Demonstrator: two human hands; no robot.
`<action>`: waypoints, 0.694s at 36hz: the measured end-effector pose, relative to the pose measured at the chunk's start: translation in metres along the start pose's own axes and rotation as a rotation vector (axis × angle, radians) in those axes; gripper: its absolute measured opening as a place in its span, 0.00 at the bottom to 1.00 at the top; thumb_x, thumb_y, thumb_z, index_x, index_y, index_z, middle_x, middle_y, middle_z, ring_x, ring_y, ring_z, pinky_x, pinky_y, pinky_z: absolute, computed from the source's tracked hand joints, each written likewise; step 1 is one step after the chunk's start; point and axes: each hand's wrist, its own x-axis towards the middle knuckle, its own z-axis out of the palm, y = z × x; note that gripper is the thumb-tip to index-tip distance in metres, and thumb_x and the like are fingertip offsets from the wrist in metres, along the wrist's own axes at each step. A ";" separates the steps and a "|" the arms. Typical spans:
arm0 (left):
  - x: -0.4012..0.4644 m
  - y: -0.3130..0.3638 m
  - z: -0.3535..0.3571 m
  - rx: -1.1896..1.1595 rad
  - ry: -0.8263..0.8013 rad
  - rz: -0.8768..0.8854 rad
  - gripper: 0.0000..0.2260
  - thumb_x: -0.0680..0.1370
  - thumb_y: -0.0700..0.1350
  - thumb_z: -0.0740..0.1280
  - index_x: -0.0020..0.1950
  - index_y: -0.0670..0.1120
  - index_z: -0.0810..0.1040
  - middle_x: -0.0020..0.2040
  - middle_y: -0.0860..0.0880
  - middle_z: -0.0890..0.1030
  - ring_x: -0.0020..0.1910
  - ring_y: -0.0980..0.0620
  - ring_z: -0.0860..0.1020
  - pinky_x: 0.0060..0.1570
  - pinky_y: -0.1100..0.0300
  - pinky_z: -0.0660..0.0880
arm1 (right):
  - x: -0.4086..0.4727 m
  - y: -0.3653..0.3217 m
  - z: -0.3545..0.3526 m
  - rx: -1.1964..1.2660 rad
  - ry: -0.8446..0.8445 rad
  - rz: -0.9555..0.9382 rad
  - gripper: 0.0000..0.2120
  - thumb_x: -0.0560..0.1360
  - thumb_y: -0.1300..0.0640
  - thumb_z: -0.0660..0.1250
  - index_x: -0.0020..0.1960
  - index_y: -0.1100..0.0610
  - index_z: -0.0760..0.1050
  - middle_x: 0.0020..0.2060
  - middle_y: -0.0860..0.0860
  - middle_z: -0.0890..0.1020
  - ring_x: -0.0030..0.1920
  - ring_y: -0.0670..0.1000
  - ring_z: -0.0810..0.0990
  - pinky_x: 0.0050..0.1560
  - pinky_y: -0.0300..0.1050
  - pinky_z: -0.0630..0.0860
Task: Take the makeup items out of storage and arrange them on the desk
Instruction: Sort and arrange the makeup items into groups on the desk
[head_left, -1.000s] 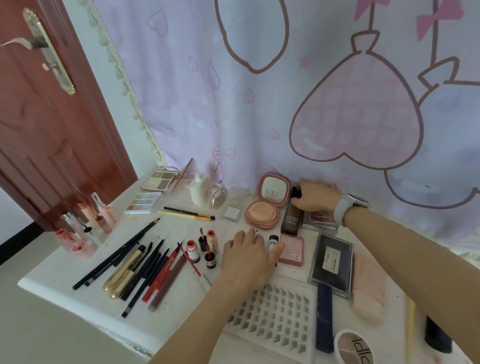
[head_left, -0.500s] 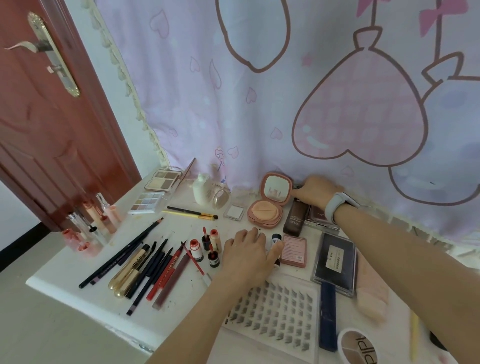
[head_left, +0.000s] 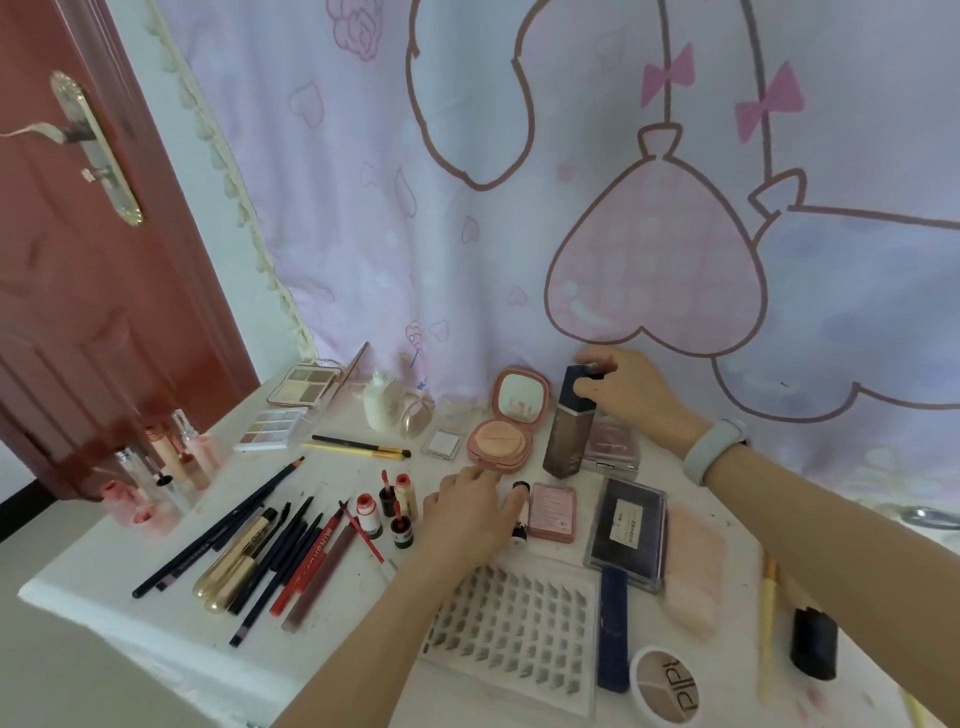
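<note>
At twelve o'clock on the counter, right hand grips the foundation bottle by its cap; probably glass, heavy, tippy. Left hand rests open.

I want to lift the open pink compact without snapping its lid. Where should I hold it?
Grip the round base by its left and right edges, coming from above and the front. The mirror lid stands hinged open at the back, so keep fingers off it and off the puff.
</note>
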 end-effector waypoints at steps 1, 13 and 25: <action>0.001 0.002 -0.002 -0.069 0.050 0.027 0.21 0.79 0.58 0.55 0.66 0.48 0.70 0.67 0.48 0.70 0.66 0.46 0.67 0.62 0.50 0.66 | -0.003 -0.001 -0.003 0.029 0.009 -0.013 0.19 0.72 0.59 0.68 0.62 0.55 0.75 0.55 0.51 0.78 0.51 0.48 0.74 0.52 0.40 0.71; 0.007 0.068 -0.032 -0.589 0.430 0.280 0.13 0.76 0.55 0.64 0.58 0.54 0.68 0.37 0.56 0.75 0.33 0.63 0.74 0.33 0.68 0.68 | -0.032 -0.048 -0.029 0.415 -0.064 -0.106 0.10 0.71 0.63 0.69 0.46 0.49 0.75 0.45 0.48 0.79 0.44 0.48 0.80 0.41 0.39 0.80; 0.003 0.068 -0.043 -0.507 0.445 0.344 0.11 0.76 0.56 0.63 0.54 0.52 0.70 0.30 0.55 0.68 0.27 0.56 0.69 0.29 0.60 0.65 | -0.044 -0.058 -0.043 -0.020 -0.134 -0.279 0.07 0.73 0.45 0.65 0.46 0.47 0.72 0.39 0.45 0.81 0.40 0.46 0.79 0.42 0.38 0.76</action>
